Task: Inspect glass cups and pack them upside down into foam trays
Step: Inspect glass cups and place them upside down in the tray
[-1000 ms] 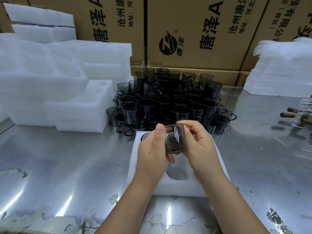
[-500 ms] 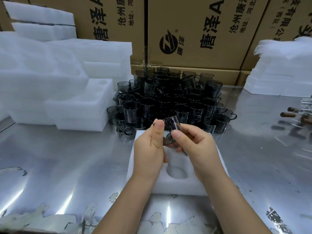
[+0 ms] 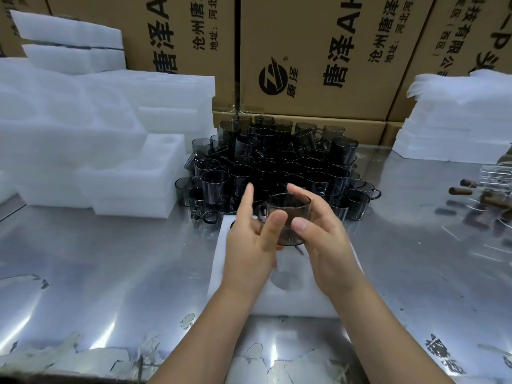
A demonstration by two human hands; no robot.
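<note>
Head view: the glass cup has been rolled over in the last second. It lay tipped with its mouth turned away; now it stands upright, mouth up, held in the air above the foam tray. I judge the inspection is nearly through its turn, but the cup is the wrong way up for packing, so it needs a full flip before it goes down.

The left hand has loosened. Its fingers stand nearly straight at the cup's 9 o'clock side, and only the thumb plainly rests on the near wall. Motion blur hides whether those fingers touch the handle. The right hand does the holding: its fingers curve round the far rim at 12 o'clock, while the thumb presses the near wall, pinching the glass between them.

An empty round pocket shows in the tray just below the hands. The pile of dark cups sits at the tray's 12 o'clock, touching its far edge. Stacked foam lies at 10 o'clock, on the steel table
</note>
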